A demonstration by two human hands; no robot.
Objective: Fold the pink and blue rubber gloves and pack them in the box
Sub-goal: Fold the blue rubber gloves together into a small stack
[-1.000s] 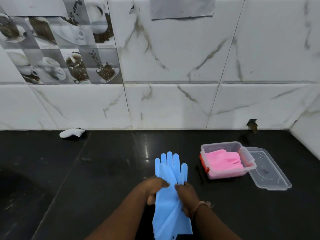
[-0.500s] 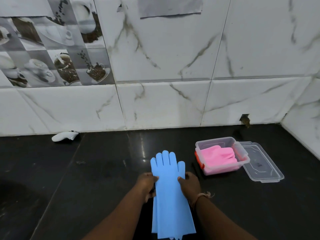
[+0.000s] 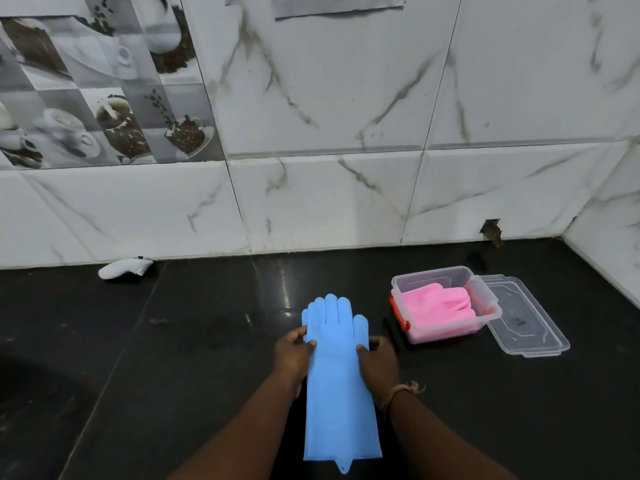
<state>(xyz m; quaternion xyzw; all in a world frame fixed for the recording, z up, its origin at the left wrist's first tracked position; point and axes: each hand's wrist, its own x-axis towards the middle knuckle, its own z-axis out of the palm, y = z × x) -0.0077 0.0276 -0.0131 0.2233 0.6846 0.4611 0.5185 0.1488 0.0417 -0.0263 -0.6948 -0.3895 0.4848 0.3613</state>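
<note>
- blue gloves (image 3: 341, 375) now flat and stacked on the black counter (image 3: 173, 358), lower centre of frame; a second ago they were bunched and lifted off it, cuffs hanging
- left hand (image 3: 292, 353) and right hand (image 3: 379, 358) have shifted out to the glove edges; each pinches an edge at palm level, thumb on top
- pink gloves (image 3: 438, 304) already folded in the clear box (image 3: 446, 275), right of centre; lid (image 3: 526, 322) off, just beside it
- read: alignment done; blue fold comes next, then into the box
</note>
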